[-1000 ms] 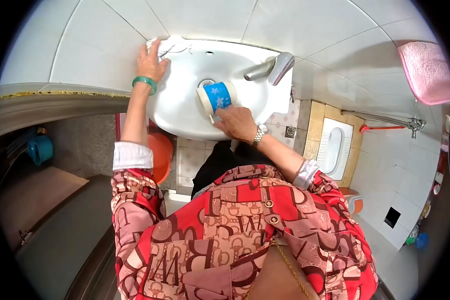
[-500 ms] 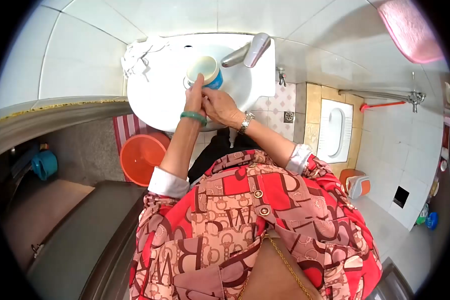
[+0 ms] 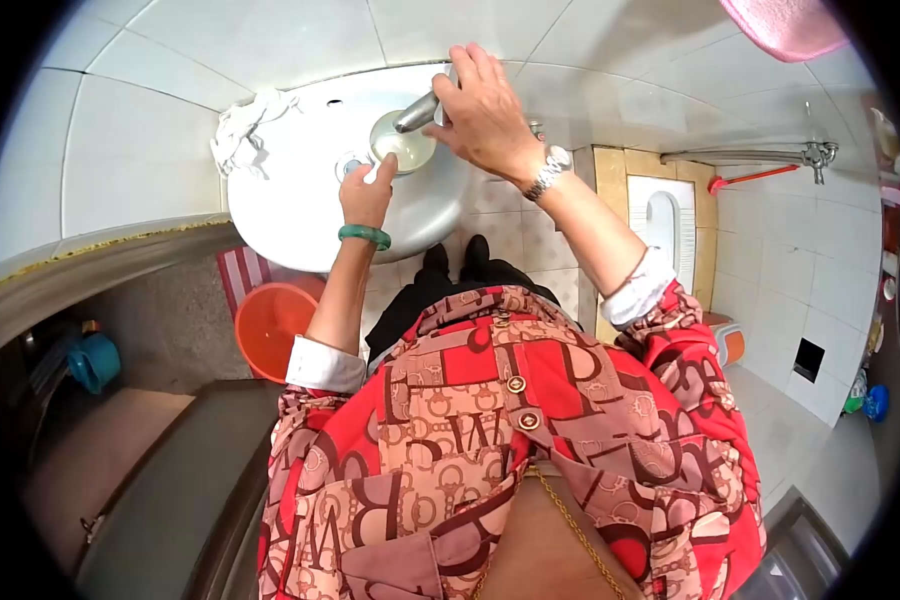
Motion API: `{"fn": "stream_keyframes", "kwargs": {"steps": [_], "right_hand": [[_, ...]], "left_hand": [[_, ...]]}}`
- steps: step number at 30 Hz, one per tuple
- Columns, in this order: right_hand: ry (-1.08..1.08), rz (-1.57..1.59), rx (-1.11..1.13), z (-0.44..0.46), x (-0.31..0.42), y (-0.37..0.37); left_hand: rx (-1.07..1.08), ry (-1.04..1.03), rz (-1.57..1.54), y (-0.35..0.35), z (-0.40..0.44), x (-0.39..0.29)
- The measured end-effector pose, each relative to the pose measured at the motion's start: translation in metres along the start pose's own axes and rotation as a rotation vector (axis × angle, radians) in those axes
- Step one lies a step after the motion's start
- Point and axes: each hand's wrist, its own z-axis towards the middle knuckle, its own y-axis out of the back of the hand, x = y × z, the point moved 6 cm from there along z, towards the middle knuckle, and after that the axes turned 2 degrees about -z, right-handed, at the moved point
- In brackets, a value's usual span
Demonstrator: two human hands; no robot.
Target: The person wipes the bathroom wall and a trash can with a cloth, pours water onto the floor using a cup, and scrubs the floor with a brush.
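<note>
A cup (image 3: 410,152), pale inside, is in the white sink with its mouth facing up. My left hand (image 3: 367,198), wearing a green bangle, holds it from the near left side, thumb at the rim. The spout of the metal faucet (image 3: 416,114) reaches over the cup's mouth. My right hand (image 3: 492,118), with a wristwatch, lies over the faucet's lever, fingers pointing toward the wall and mostly covering it. Whether water is running I cannot make out.
A white cloth (image 3: 250,135) hangs on the left edge of the sink (image 3: 285,215). Below on the floor stands an orange bucket (image 3: 275,325) beside a striped cloth. To the right are a squat toilet (image 3: 662,225) and a wall tap (image 3: 819,158).
My right hand has left the cup and moved up and right onto the faucet lever. My left hand has brought the cup under the spout.
</note>
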Motion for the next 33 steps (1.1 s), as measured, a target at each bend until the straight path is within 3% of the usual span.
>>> {"fn": "stream_keyframes", "kwargs": {"steps": [3,5,8,21,24,26,33], "right_hand": [[0.068,-0.121,-0.103,0.005,-0.004,-0.013],[0.109,-0.14,-0.114,0.006,-0.004,-0.013],[0.091,-0.076,-0.076,0.008,-0.009,-0.014],[0.078,-0.027,-0.055,0.009,-0.013,-0.018],[0.088,-0.046,-0.099,0.008,-0.012,-0.014],[0.01,-0.052,0.052,0.008,-0.014,-0.018],[-0.013,-0.073,0.103,0.009,-0.014,-0.018]], "left_hand": [[-0.074,-0.085,0.098,0.008,-0.005,-0.008],[0.053,0.083,0.017,0.005,-0.013,-0.017],[0.141,0.146,0.06,0.003,-0.013,-0.016],[0.155,0.265,-0.063,0.002,-0.018,-0.013],[0.102,0.254,-0.218,0.001,-0.019,-0.01],[0.117,0.274,-0.201,0.003,-0.02,-0.013],[0.143,0.316,-0.106,0.006,-0.021,-0.007]]}}
